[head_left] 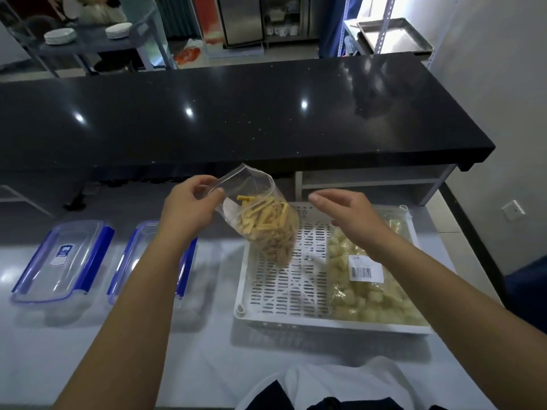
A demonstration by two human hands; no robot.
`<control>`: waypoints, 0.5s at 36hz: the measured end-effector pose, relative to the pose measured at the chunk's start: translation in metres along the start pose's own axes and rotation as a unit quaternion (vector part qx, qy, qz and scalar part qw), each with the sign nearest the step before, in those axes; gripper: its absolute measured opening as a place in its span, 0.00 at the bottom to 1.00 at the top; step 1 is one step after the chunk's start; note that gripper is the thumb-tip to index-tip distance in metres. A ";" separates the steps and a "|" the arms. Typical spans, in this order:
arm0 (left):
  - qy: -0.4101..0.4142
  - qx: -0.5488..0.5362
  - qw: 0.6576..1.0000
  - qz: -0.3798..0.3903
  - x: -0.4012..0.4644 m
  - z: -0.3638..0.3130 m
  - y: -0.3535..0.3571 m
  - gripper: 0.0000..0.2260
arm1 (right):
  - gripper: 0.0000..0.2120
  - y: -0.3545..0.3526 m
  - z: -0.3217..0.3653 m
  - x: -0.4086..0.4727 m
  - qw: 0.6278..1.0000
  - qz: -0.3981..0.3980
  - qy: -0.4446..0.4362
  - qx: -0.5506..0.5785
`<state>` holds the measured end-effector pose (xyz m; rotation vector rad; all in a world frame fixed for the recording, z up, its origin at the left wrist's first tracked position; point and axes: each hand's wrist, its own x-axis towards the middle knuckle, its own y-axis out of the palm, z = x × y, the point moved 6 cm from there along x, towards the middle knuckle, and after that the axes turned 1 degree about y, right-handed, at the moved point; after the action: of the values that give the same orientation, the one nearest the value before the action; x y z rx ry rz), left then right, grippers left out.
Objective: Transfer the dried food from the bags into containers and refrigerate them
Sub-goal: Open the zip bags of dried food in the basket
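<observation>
The left hand (189,207) pinches the top edge of a clear plastic bag (260,214) between thumb and fingers, holding it up in the air just above the far left corner of a white slotted tray (284,291). The bag hangs tilted, its open mouth toward 11 o'clock and its filled bottom toward 5 o'clock, and it carries pale yellow dried strips (266,223) bunched in the lower half.

The right hand (352,217) hovers at 3 o'clock from that bag, fingers spread loosely and curved, gripping nothing; its fingertips point toward the bag but stay apart from it.

The tray sits on a pale worktop (207,365), at 3 o'clock from centre. A 2nd bag (373,291), sealed flat and full of pale cubed pieces, lies along the tray's right side, with a white barcode label (365,269) on top.

At 9 o'clock on the worktop stand 2 clear containers with blue side clips: the far-left container (63,261) is in plain view, while the nearer container (148,255) is partly hidden by the left forearm. Whether their lids are latched I cannot tell.

A black glossy counter (236,119) runs across at 12 o'clock, raised behind the worktop.
</observation>
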<state>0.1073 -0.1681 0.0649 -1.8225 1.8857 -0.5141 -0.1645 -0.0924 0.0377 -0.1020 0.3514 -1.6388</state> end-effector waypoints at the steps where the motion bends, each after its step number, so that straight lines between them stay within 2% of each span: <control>1: 0.009 0.022 1.000 -0.010 -0.002 -0.002 -0.002 0.17 | 0.10 -0.006 -0.007 -0.006 1.000 -0.004 0.004 -0.017; 3: 0.056 0.069 0.995 -0.047 -0.008 -0.013 -0.005 0.20 | 0.16 -0.024 -0.023 -0.019 0.998 -0.028 0.015 -0.063; 5: 0.141 0.087 0.981 -0.105 -0.024 -0.038 -0.007 0.19 | 0.18 -0.044 -0.040 -0.037 0.992 -0.061 0.031 -0.109; 8: 0.265 0.042 0.953 -0.144 -0.056 -0.076 0.007 0.15 | 0.20 -0.069 -0.063 -0.068 0.977 -0.098 0.059 -0.179; 10: 0.296 0.010 0.952 -0.080 -0.073 -0.087 0.039 0.13 | 0.21 -0.081 -0.079 -0.089 0.968 -0.110 0.082 -0.209; 12: 0.277 0.000 0.960 0.048 -0.088 -0.087 0.087 0.12 | 0.23 -0.087 -0.096 -0.108 0.960 -0.116 0.104 -0.234; 15: 0.162 0.030 0.956 0.243 -0.106 -0.061 0.161 0.21 | 0.28 -0.087 -0.119 -0.130 0.956 -0.124 0.125 -0.235; 18: 0.018 -0.003 0.947 0.321 -0.106 -0.036 0.203 0.31 | 0.29 -0.080 -0.135 -0.144 0.958 -0.127 0.138 -0.215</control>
<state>-0.0792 -0.0538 -0.0131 -1.0933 2.3433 -0.3039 -0.2632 0.0769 -0.0466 -0.2549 0.9408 -1.8113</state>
